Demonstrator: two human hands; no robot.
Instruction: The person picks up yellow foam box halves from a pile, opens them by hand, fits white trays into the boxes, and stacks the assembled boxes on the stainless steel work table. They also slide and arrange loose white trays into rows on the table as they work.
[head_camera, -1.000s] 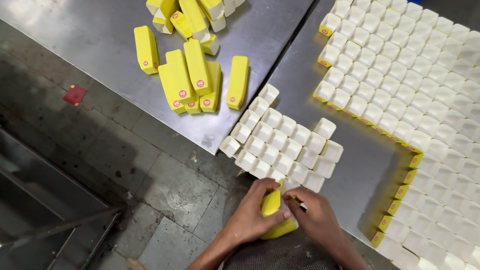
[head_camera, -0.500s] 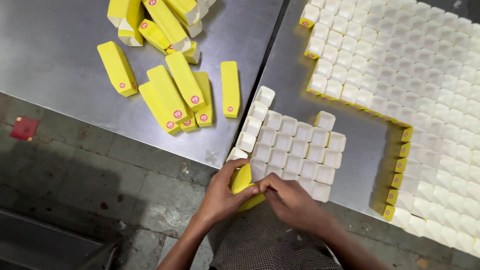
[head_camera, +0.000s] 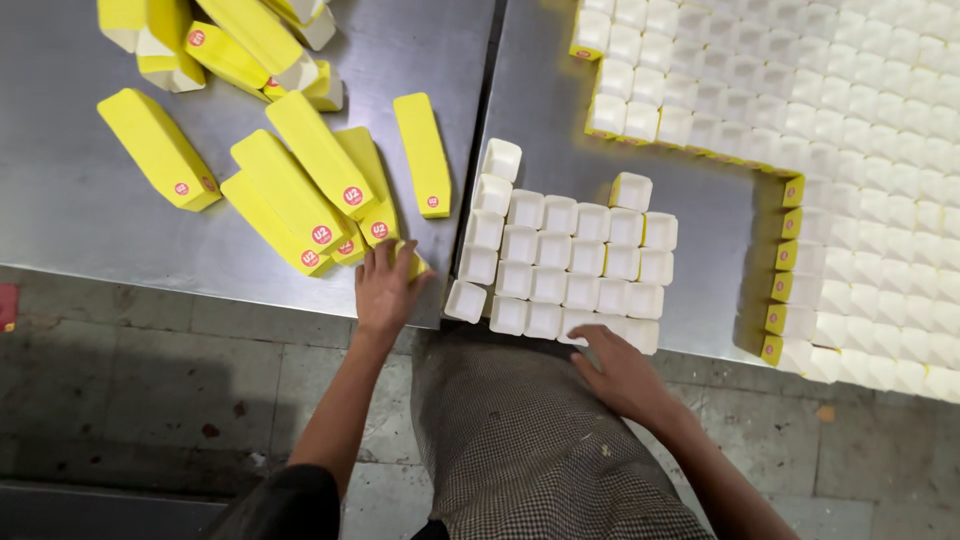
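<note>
Yellow cartons (head_camera: 300, 190) lie flat in a loose heap on the steel table (head_camera: 60, 210). From the head view, the left hand (head_camera: 385, 285) rests at the heap's near edge, fingers curled onto one small yellow carton (head_camera: 410, 262). The right hand (head_camera: 622, 372) lies flat, fingers together, touching the near row of upright open white boxes (head_camera: 570, 260), which stand just right of the heap.
</note>
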